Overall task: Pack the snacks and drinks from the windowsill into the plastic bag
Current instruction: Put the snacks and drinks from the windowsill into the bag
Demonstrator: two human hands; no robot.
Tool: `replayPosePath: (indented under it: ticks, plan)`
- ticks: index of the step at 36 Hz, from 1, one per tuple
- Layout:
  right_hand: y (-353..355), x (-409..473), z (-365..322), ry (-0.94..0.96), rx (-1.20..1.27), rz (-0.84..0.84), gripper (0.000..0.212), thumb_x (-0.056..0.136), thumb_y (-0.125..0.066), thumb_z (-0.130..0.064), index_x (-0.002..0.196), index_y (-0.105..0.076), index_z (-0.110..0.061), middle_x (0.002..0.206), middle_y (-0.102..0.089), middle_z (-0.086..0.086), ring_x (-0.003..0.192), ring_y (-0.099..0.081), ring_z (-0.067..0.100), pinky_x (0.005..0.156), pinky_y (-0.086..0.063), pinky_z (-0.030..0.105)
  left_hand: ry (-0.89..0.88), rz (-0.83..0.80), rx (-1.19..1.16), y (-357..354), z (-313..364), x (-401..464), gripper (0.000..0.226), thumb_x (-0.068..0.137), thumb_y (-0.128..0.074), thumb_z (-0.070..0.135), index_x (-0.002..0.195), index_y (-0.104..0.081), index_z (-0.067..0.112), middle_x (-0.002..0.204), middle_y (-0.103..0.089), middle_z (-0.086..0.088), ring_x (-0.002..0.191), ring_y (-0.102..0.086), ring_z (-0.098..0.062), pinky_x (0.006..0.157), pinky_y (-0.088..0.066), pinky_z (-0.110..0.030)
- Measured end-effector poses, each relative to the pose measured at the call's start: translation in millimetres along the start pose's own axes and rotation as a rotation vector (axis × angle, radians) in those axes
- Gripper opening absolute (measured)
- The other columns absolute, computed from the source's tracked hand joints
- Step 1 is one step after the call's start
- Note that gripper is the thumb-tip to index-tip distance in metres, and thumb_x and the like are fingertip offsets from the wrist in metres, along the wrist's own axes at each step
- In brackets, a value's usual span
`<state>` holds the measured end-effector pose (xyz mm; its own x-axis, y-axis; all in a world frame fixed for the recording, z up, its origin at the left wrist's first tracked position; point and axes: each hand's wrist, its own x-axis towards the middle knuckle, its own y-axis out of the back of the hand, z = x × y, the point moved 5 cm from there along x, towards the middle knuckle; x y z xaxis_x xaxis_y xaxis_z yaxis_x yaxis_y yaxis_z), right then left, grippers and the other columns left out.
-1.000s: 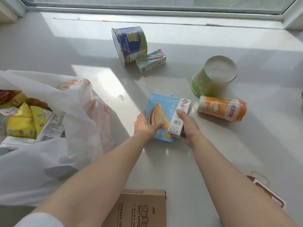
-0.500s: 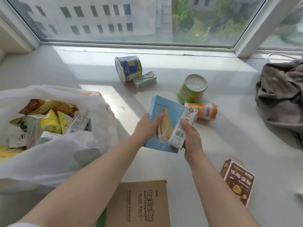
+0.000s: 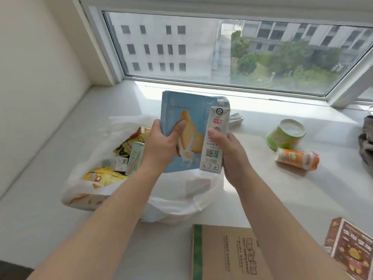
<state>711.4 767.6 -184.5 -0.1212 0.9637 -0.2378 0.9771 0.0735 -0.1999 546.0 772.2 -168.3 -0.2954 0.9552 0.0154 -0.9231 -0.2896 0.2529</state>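
Observation:
My left hand [image 3: 161,144] grips a light blue snack box [image 3: 181,110] with a cream sandwich biscuit printed on it, held upright in the air. My right hand [image 3: 228,150] holds a slim white milk carton [image 3: 215,134] upright, right beside the box. Both are above the right side of the white plastic bag [image 3: 177,199], which lies open on the windowsill with several snack packets [image 3: 105,175] inside. Farther right on the sill lie a green cup [image 3: 284,136] on its side and an orange bottle [image 3: 296,158].
A small green carton [image 3: 236,119] and part of a blue can [image 3: 223,101] peek out behind the held items. A brown cardboard box [image 3: 226,253] and a dark red packet [image 3: 349,245] lie near the front edge. Grey cloth [image 3: 366,142] sits at the far right.
Both hands lifted the blue box and the milk carton off the sill and carried them left, over the bag. The view tilted up and turned left.

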Motion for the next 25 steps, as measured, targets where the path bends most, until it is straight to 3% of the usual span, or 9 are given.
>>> replayPosePath:
  ticks: [4, 7, 9, 11, 14, 16, 19, 22, 25]
  plan:
    - [-47.9, 20.4, 20.5, -0.020, -0.079, 0.087, 0.059, 0.062, -0.067, -0.044, 0.112, -0.058, -0.014, 0.099, -0.068, 0.004, 0.088, -0.068, 0.019, 0.063, -0.053, 0.030, -0.200, 0.159, 0.342, 71.5, -7.4, 17.2, 0.040, 0.082, -0.065, 0.050, 0.085, -0.044, 0.016, 0.070, -0.053, 0.004, 0.068, -0.053, -0.028, 0.058, -0.045, -0.037]
    - [-63.3, 35.3, 43.3, -0.093, -0.063, 0.201, 0.065, 0.058, -0.070, -0.048, 0.112, -0.059, -0.013, 0.107, -0.069, 0.007, 0.093, -0.068, 0.021, 0.077, -0.056, 0.037, -0.445, 0.237, 0.693, 106.5, -22.5, 25.1, 0.036, 0.080, -0.065, 0.048, 0.094, -0.055, 0.017, 0.071, -0.062, -0.002, 0.060, -0.057, -0.032, 0.053, -0.039, -0.031]
    - [-63.5, 43.6, 54.3, -0.143, -0.150, 0.271, 0.062, 0.061, -0.071, -0.049, 0.111, -0.058, -0.015, 0.107, -0.068, 0.005, 0.094, -0.067, 0.021, 0.084, -0.055, 0.042, -0.531, 0.172, 0.873, 113.9, -44.6, 29.1, 0.036, 0.075, -0.063, 0.048, 0.104, -0.056, 0.028, 0.080, -0.068, 0.001, 0.058, -0.063, -0.031, 0.050, -0.044, -0.029]
    - [-59.9, 50.9, 64.3, -0.183, -0.243, 0.332, 0.049, 0.071, -0.073, -0.045, 0.107, -0.057, -0.015, 0.104, -0.067, 0.005, 0.093, -0.066, 0.023, 0.086, -0.055, 0.043, -0.395, -0.131, 1.073, 104.2, -81.7, 31.5, 0.051, 0.079, -0.062, 0.052, 0.126, -0.048, 0.038, 0.115, -0.065, 0.007, 0.089, -0.066, -0.028, 0.066, -0.052, -0.035]
    - [-59.3, 59.7, 72.8, -0.217, -0.350, 0.346, 0.053, 0.068, -0.072, -0.048, 0.108, -0.058, -0.016, 0.102, -0.068, 0.005, 0.089, -0.067, 0.022, 0.080, -0.056, 0.038, -0.247, -0.516, 1.173, 83.7, -127.0, 25.9, 0.081, 0.080, -0.050, 0.069, 0.148, -0.015, 0.041, 0.154, -0.024, 0.009, 0.137, -0.033, -0.018, 0.101, -0.038, -0.036]
    - [-61.7, 64.7, 74.7, -0.247, -0.413, 0.329, 0.061, 0.060, -0.070, -0.053, 0.108, -0.058, -0.017, 0.100, -0.067, 0.005, 0.085, -0.068, 0.023, 0.075, -0.058, 0.038, -0.232, -0.579, 1.116, 76.0, -131.5, 35.1, 0.088, 0.075, -0.041, 0.079, 0.148, -0.005, 0.044, 0.157, -0.015, 0.007, 0.142, -0.020, -0.018, 0.110, -0.031, -0.039]
    - [-68.2, 75.0, 74.1, -0.247, -0.564, 0.284, 0.038, 0.075, -0.069, -0.043, 0.099, -0.056, -0.016, 0.090, -0.062, 0.001, 0.084, -0.063, 0.022, 0.071, -0.054, 0.032, -0.242, -0.630, 1.098, 67.4, -136.3, 53.3, 0.083, 0.079, -0.037, 0.077, 0.147, -0.004, 0.044, 0.154, -0.019, 0.007, 0.140, -0.021, -0.018, 0.108, -0.033, -0.045]
    - [-76.2, 86.1, 72.3, -0.248, -0.726, 0.253, 0.034, 0.077, -0.063, -0.039, 0.103, -0.056, -0.018, 0.093, -0.060, 0.000, 0.090, -0.060, 0.024, 0.079, -0.052, 0.037, -0.274, -0.583, 1.100, 60.9, -139.9, 65.6, 0.079, 0.081, -0.037, 0.075, 0.147, -0.006, 0.044, 0.153, -0.019, 0.007, 0.140, -0.019, -0.021, 0.108, -0.031, -0.050]
    - [-77.5, 96.1, 72.2, -0.307, -0.821, 0.260, 0.043, 0.076, -0.059, -0.037, 0.113, -0.055, -0.015, 0.103, -0.061, 0.004, 0.093, -0.060, 0.025, 0.081, -0.053, 0.037, -0.196, -0.481, 1.133, 65.3, -151.4, 75.7, 0.078, 0.082, -0.042, 0.071, 0.145, -0.002, 0.048, 0.157, -0.003, 0.008, 0.144, -0.003, -0.026, 0.107, -0.021, -0.057]
